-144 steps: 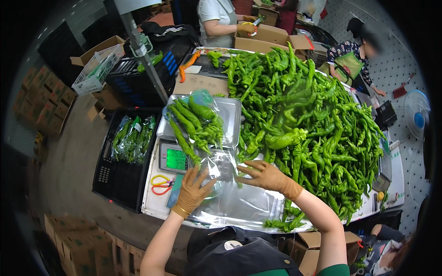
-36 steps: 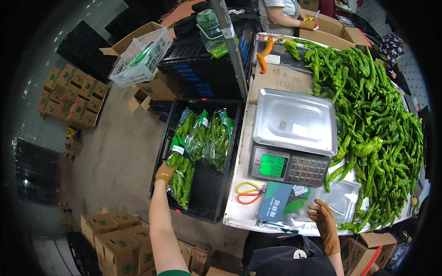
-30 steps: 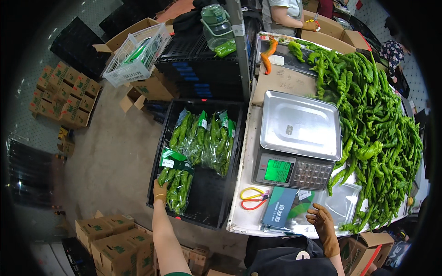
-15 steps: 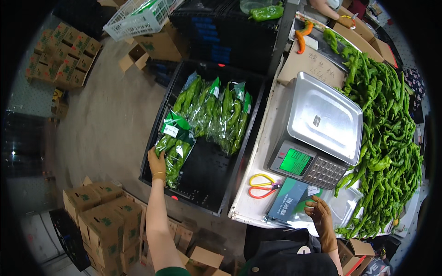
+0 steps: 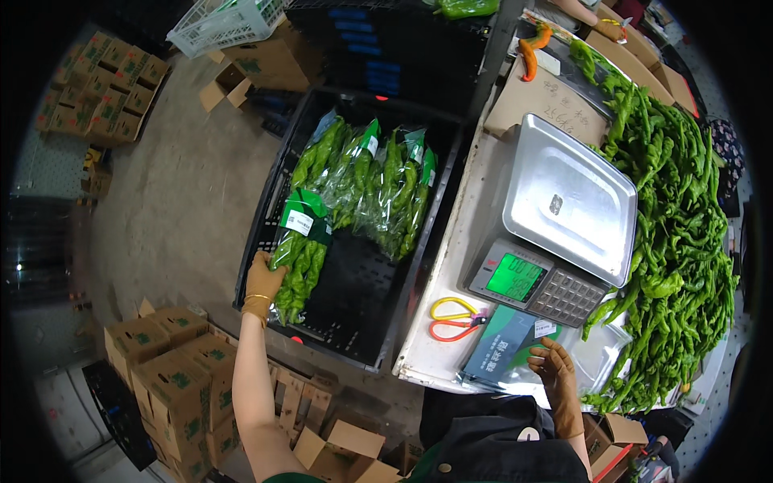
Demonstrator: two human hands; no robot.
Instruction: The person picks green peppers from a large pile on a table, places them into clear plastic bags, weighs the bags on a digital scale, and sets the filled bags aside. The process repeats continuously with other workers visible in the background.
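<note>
Inside a black plastic crate (image 5: 354, 342) lie several clear bags of long green peppers. My left hand (image 5: 264, 282), in a tan glove, grips the lower left side of the nearest bag of green peppers (image 5: 299, 270), which has a green top and a white label. Part of the fingers is hidden at the bag's edge. The other pepper bags (image 5: 366, 177) lie side by side in the far half. Over the table's near edge, my gloved right hand (image 5: 557, 374) is open, fingers loosely bent, beside a stack of flat printed packing bags (image 5: 503, 350).
A scale (image 5: 568, 201) with a lit green display stands on the white table (image 5: 427, 338). Scissors (image 5: 457, 320) with yellow and orange handles lie nearby. Loose green peppers (image 5: 672, 241) heap to the right. Cardboard boxes (image 5: 173, 378) stand at the lower left. Another person's hand (image 5: 610, 30) is at the far right.
My left hand and the nearest pepper bag have shifted slightly left within the crate, and the bag lies straighter. My right hand stays by the packing bags. The whole view has shifted a little.
</note>
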